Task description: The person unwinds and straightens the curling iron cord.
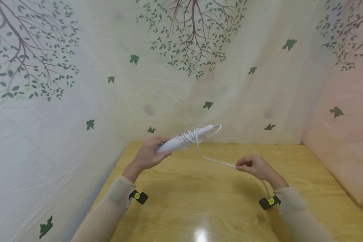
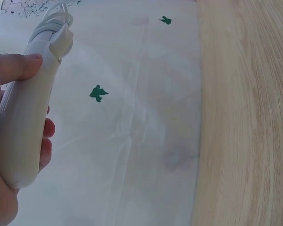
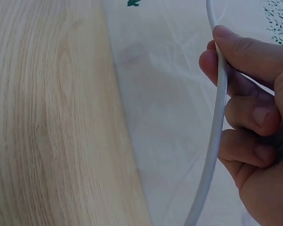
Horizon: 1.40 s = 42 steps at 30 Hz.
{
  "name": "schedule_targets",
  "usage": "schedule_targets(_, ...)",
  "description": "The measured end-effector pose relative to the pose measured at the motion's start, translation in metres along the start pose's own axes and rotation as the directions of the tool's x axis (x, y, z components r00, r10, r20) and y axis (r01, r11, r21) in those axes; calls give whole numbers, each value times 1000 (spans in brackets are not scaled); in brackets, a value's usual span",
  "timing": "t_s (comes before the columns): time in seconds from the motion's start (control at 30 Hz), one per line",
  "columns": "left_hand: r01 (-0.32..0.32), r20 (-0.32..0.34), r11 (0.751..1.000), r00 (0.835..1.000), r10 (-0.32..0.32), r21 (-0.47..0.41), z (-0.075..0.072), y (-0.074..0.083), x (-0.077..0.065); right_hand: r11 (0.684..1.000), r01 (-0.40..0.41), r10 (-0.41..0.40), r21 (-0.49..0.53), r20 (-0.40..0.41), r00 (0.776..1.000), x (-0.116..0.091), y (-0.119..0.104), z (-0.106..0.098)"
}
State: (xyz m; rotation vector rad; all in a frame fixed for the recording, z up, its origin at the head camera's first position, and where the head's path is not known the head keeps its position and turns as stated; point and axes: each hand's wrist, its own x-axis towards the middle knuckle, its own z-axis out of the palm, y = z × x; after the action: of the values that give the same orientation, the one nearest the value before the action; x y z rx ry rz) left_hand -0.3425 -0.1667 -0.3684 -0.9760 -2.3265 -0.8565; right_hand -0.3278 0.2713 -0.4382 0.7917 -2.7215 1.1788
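A long white wand-shaped appliance [image 1: 172,144] is raised over the table, tilted up to the right. My left hand [image 1: 149,153] grips its thick rounded end, the thumb [image 2: 23,67] lying along one side and fingertips showing past the other. Several loops of white cord [image 1: 191,136] wrap its narrower part, and the cord bends back from the slim tip. From the loops, one length of cord runs right to my right hand [image 1: 257,167], which pinches it between thumb and forefinger. In the right wrist view the cord [image 3: 218,108] continues past the curled other fingers.
Below both hands lies a wood-grain table [image 1: 181,201]. A pale curtain [image 1: 169,90] printed with branches and green leaves hangs behind it and at both sides. Each wrist wears a small black camera, such as the left camera [image 1: 142,198].
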Motion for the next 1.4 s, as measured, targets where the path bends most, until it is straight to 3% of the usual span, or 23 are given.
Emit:
schedule_targets(0.4,-11,-48,1000,999,11,11,-3,-3,-1,995,99,-99,4,-9,995,-16,-9,1)
schedule_targets(0.6,21,-48,1000,999,-20,17,-2,-8,-4,993,122,-121,-2,-126,985,-24,-15,-6)
schedule_targets(0.7,24,-49,1000,999,-23,15,-2,-9,-5,987,160,-161,-20,-201,966,-27,-18,-13)
schedule_targets(0.83,22,-50,1000,999,-21,21,0,-12,-7,960,275,-275,-45,-316,908,-26,-26,-22)
schedule_targets(1.07,48,-26,998,999,-47,42,2,-15,-11,844,537,-471,-17,-505,723,-21,-53,-37)
schedule_targets(1.2,62,-6,997,998,-61,48,2,-14,-14,778,627,-501,38,-564,656,-16,-65,-47)
schedule_targets(1.3,68,12,997,998,-68,44,3,-13,-16,779,627,-491,16,-606,626,-14,-70,-54)
schedule_targets(1.4,71,29,997,997,-72,40,4,-12,-18,823,566,-449,-38,-655,608,-12,-74,-61)
